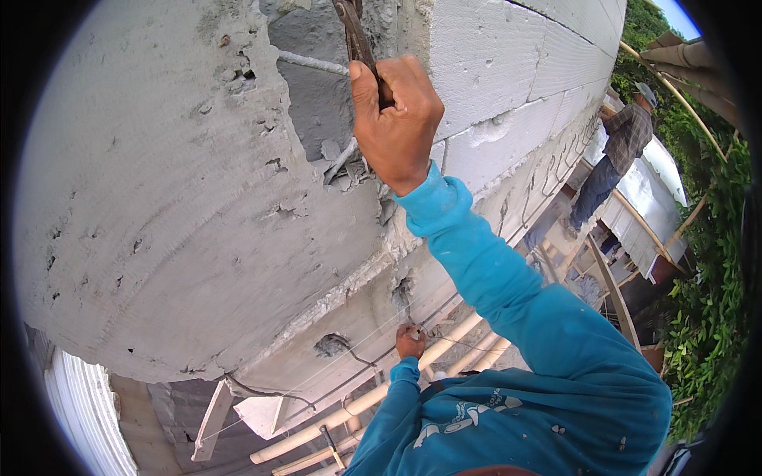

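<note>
My right hand (399,119) reaches up and grips a dark, rusty pair of pincers (357,36). Its upper end runs out of the picture, so the jaws are hidden. Behind the fist is a rough cavity (317,103) broken into the grey concrete, with a rebar (313,62) across it and a second rebar (341,161) below. Lower down, my left hand (410,341) is closed beside the wall's lower ledge, near a hole with a dark bar. Its fingers are bent round something too small to make out; thin line or wire passes close by.
White block wall (500,71) continues right of the cavity. Bamboo poles (357,408) run beneath me, with a wooden bracket (214,420) at lower left. Bent rebars (548,170) stick out along the ledge. Another person (615,151) stands farther along, near metal sheets and greenery.
</note>
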Available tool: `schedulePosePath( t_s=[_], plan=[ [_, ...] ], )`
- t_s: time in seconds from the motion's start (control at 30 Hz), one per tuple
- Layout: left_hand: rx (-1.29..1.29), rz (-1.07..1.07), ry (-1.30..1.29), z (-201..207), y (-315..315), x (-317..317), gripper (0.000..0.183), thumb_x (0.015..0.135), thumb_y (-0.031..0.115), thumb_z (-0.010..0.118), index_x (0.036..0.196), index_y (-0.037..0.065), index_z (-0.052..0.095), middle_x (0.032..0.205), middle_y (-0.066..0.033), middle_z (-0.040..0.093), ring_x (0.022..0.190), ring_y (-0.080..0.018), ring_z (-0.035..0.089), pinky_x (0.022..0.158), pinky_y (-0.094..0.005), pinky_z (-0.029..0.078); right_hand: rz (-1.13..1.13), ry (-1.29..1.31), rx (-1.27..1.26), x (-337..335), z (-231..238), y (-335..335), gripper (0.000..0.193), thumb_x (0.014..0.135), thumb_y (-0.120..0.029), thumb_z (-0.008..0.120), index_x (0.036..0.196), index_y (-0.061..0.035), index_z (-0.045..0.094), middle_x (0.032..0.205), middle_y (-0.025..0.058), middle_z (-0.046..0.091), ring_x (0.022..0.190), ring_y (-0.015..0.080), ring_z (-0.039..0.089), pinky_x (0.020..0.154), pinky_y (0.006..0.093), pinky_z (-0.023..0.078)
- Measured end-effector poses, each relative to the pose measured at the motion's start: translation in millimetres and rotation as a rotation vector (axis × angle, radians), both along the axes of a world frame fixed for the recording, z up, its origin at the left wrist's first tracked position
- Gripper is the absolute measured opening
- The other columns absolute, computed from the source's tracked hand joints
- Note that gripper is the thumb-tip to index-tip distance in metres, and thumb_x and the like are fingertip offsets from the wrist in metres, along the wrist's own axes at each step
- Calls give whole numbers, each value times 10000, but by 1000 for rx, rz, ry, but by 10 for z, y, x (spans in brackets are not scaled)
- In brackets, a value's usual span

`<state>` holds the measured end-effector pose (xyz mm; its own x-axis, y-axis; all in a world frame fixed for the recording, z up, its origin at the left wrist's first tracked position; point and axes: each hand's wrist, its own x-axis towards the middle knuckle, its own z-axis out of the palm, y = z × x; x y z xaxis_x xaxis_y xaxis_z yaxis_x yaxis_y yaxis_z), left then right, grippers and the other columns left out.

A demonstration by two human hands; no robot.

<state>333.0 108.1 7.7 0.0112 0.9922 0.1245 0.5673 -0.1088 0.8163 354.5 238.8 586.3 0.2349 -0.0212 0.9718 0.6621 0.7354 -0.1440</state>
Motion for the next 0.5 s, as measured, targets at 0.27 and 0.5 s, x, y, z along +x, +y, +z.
schedulePosePath(
  t_s=[0.27, 0.5],
  plan=[
    [91, -8, -12, -29, 22, 83, 255, 739, 233, 722, 962, 110, 734, 1062, -103, 617, 1037, -303, 568, 920, -394, 474, -5, 126, 120, 12, 103, 76, 175, 863, -127, 680, 791, 10, 600, 725, 78, 480, 578, 214, 470, 514, 340, 376],
    [83, 15, -12, -182, 8, -23, 274, 720, 198, 717, 991, 162, 740, 1028, -116, 620, 1015, -305, 573, 904, -396, 477, 41, 115, 385, -117, 543, -114, 111, 868, -94, 614, 854, 14, 596, 772, 151, 542, 703, 321, 565, 636, 383, 447]
  ],
)
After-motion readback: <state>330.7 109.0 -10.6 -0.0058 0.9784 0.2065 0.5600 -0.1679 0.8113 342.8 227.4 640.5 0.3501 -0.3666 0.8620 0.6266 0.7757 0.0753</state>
